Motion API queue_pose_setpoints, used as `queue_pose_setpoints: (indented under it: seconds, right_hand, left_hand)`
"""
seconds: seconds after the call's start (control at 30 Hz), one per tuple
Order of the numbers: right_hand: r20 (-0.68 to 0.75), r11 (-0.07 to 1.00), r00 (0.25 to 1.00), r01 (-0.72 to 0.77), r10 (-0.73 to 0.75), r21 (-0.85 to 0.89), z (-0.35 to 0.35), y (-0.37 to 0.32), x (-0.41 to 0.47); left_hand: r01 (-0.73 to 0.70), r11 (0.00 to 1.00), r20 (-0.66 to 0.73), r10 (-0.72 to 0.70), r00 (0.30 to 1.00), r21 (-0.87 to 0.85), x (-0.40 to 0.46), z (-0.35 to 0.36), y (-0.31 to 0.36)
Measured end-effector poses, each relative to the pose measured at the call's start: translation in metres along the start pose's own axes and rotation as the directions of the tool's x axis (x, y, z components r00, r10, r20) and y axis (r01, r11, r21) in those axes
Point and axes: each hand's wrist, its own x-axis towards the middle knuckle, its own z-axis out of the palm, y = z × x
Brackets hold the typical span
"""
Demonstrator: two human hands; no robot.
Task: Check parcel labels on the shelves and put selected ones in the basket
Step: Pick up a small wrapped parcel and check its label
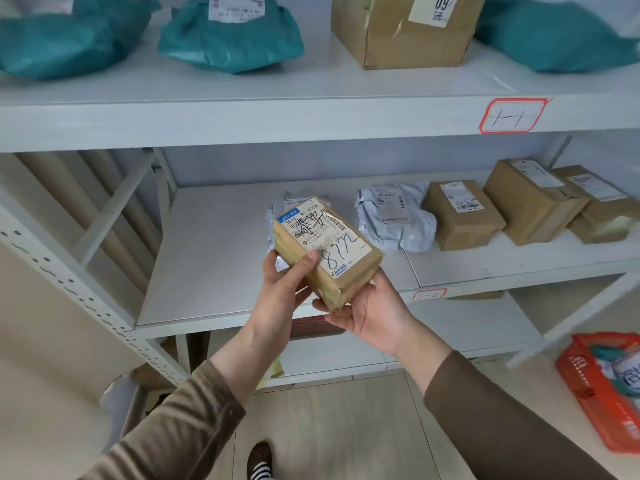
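Note:
I hold a small brown taped parcel in front of the middle shelf, its white label facing up with "872" handwritten on it. My left hand grips its left side, thumb on the label. Beneath its right end, my right hand supports it, palm up. An orange basket stands on the floor at the lower right with parcels inside.
The middle shelf carries a grey poly bag and three brown boxes to the right. Teal bags and a large carton lie on the top shelf. Shelf tags read 1-1 and 1-2.

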Motion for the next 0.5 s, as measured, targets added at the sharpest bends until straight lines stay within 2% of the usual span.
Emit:
queue_pose_setpoints:
  seconds: [0.07,0.13,0.23,0.3,0.37,0.43,0.5]
  right_hand:
    - [-0.096,0.993,0.994,0.035,-0.046,-0.116,-0.001,-0.002,-0.001]
    - [-0.160,0.983,0.980,0.097,-0.122,-0.158,0.004,-0.004,-0.003]
    - [-0.140,0.927,0.951,0.226,-0.277,-0.298,0.026,-0.006,-0.015]
    - [-0.106,0.805,0.883,0.359,-0.456,-0.472,0.044,0.000,-0.023]
    - [-0.029,0.632,0.795,0.460,-0.606,-0.623,0.056,0.009,-0.027]
    - [0.066,0.494,0.743,0.505,-0.666,-0.707,0.060,0.017,-0.029]
    - [0.122,0.433,0.729,0.524,-0.674,-0.733,0.058,0.019,-0.031]
  left_hand:
    - [-0.002,1.000,-0.035,0.001,0.999,-0.019,0.001,-0.002,-0.003]
    - [-0.013,1.000,-0.023,0.012,1.000,-0.020,0.003,-0.005,-0.006]
    - [0.018,0.988,0.041,-0.012,0.999,-0.151,0.007,-0.011,-0.009]
    - [0.086,0.955,0.060,-0.072,0.996,-0.284,0.008,-0.017,-0.009]
    - [0.159,0.918,0.077,-0.140,0.987,-0.363,0.011,-0.021,-0.009]
    - [0.169,0.911,0.109,-0.138,0.984,-0.377,0.015,-0.024,-0.010]
    - [0.154,0.919,0.128,-0.115,0.985,-0.363,0.017,-0.027,-0.008]
